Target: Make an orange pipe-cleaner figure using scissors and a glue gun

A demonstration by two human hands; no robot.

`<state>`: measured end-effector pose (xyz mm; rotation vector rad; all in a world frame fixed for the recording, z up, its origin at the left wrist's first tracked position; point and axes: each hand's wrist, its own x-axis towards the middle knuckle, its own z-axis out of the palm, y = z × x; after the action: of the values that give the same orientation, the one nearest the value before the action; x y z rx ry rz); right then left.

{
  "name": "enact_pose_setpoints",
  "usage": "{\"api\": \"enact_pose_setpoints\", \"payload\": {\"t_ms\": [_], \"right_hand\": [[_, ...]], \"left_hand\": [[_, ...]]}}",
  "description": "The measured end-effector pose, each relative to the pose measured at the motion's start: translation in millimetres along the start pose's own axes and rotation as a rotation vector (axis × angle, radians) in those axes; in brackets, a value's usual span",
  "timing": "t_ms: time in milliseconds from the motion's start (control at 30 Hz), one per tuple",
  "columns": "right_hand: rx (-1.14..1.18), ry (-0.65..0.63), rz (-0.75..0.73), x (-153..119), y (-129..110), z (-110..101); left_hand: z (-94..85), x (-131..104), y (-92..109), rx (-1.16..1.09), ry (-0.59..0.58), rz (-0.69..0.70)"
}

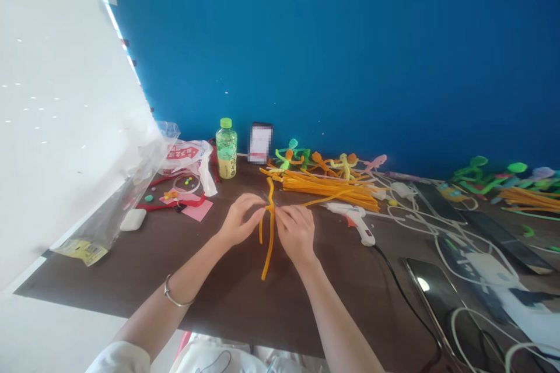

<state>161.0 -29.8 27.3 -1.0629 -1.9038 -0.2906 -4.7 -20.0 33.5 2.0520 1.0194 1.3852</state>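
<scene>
Orange pipe cleaners pinched at frame centre by left hand and right hand, fingers closed on crossing, ends left hanging, likely for twisting. Spare bundle kept just behind, within reach.

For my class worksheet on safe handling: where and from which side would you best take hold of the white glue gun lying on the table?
Grip the glue gun by its handle, the part that slants toward the person and ends where the black cord leaves it. Come from the near right, over bare table. It lies flat on its side, with its nozzle toward the orange pipe cleaner pile, so the fingers would probably stay clear of the tip.
</scene>
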Motion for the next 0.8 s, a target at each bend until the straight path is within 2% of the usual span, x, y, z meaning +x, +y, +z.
{"api": "enact_pose_setpoints", "payload": {"t_ms": [100, 233, 333, 467, 633, 700, 800], "right_hand": [[0.021, -0.104, -0.068, -1.0, -2.9, -1.3], [0.216, -0.112, 0.044, 1.4, -7.5, -0.8], [0.401, -0.099, 0.193, 5.0, -8.3, -0.5], [0.515, -0.159, 0.365, 7.0, -6.2, 0.3], [0.603, -0.194, 0.483, 6.7, -5.5, 1.2], [0.606, -0.192, 0.474, 7.0, -6.4, 0.6], [0.568, -0.16, 0.413, 8.3, -7.8, -1.3]], "left_hand": [[3.1, 1.6, 2.2, -0.113, -0.074, -0.129], [5.0, 3.8, 1.1, -0.195, -0.091, -0.207], [2.9, 5.1, 0.2, -0.185, -0.097, -0.172], [0.4, 5.3, -1.8, -0.072, -0.125, -0.087], [2.2, 3.3, -3.3, -0.033, -0.114, -0.033], [3.7, 2.7, -1.8, -0.122, -0.114, -0.101], [5.5, 2.4, 2.0, -0.344, -0.104, -0.28]]}}
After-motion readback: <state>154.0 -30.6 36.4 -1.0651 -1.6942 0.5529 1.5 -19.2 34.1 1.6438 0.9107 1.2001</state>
